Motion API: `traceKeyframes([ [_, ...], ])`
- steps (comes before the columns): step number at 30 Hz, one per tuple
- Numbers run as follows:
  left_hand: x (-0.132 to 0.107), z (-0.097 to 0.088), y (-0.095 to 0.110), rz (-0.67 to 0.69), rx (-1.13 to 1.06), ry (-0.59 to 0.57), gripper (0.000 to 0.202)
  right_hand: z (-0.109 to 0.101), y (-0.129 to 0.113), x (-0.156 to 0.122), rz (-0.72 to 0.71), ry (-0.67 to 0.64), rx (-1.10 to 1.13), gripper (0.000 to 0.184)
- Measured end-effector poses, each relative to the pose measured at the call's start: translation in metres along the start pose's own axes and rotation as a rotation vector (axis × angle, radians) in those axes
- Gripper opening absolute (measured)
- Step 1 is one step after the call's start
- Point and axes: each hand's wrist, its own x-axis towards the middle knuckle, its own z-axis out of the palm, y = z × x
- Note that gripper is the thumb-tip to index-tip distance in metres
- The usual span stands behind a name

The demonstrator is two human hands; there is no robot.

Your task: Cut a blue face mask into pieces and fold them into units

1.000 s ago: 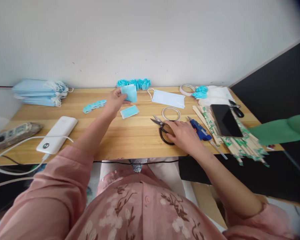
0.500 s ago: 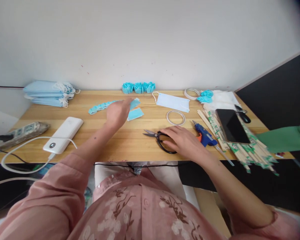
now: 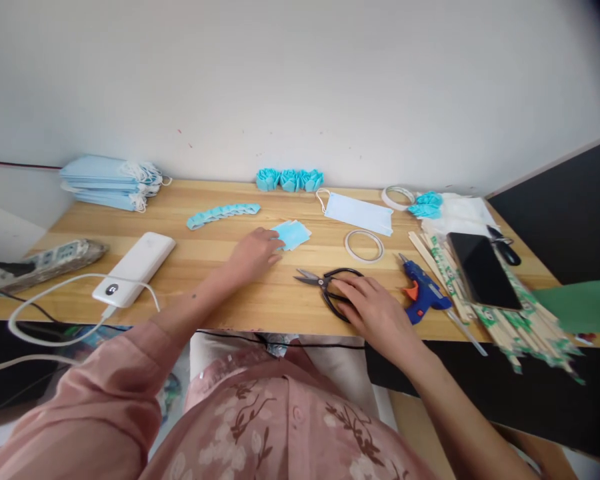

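My left hand (image 3: 260, 252) is at the left edge of light-blue mask fabric pieces (image 3: 293, 235) lying overlapped on the table; its fingers are closed on that edge. Black-handled scissors (image 3: 307, 277) rest on the wood with blades parted, pointing left. My right hand (image 3: 375, 303) has its fingers curled on the scissors' handle loop. A curved, pleated blue strip (image 3: 223, 215) lies behind my left hand. Beyond my right hand is a ring of narrow tape (image 3: 364, 246). A whole face mask (image 3: 359, 213) lies flat farther back.
Three blue fabric flowers (image 3: 290, 180) line the wall. A mask stack (image 3: 110, 181), a power bank (image 3: 134, 270) and a power strip (image 3: 60, 258) occupy the left. On the right are a blue glue gun (image 3: 424, 293), wrapped chopsticks (image 3: 517, 333), a phone (image 3: 483, 270) and another tape roll (image 3: 398, 198).
My left hand has moved down and right, away from the pleated strip. The two separate blue pieces now overlap. My right hand stays at the scissors; the whole view has shifted slightly.
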Motion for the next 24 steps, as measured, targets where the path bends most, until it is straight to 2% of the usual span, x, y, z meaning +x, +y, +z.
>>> traceKeyframes([
  [4, 0.012, 0.0, 0.016, 0.078, -0.015, -0.037, 0.032, 0.013, -0.016, 0.019, -0.12, 0.016, 0.128, 0.042],
  [9, 0.026, 0.0, 0.031, 0.122, -0.103, -0.055, 0.039, 0.027, -0.045, 0.057, -0.198, -0.005, 0.162, 0.031],
  [11, 0.027, 0.0, 0.033, 0.113, -0.158, -0.055, 0.039, 0.027, -0.051, 0.065, -0.238, 0.005, 0.161, 0.028],
  [13, 0.024, -0.001, 0.033, 0.104, -0.214, -0.067, 0.039, 0.021, -0.048, 0.066, -0.262, 0.024, 0.165, 0.027],
  [16, 0.015, -0.003, 0.029, 0.106, -0.287, -0.066, 0.038, 0.004, -0.023, 0.054, -0.158, 0.055, 0.088, 0.027],
  [19, 0.007, -0.004, 0.025, 0.134, -0.347, -0.064, 0.038, -0.011, 0.013, 0.043, 0.073, 0.03, -0.128, 0.027],
  [21, 0.003, -0.005, 0.026, 0.162, -0.38, -0.07, 0.039, -0.013, 0.032, 0.04, 0.211, 0.002, -0.239, 0.031],
  [24, 0.0, -0.011, 0.032, 0.2, -0.433, -0.077, 0.04, -0.007, 0.044, 0.045, 0.361, -0.034, -0.309, 0.026],
])
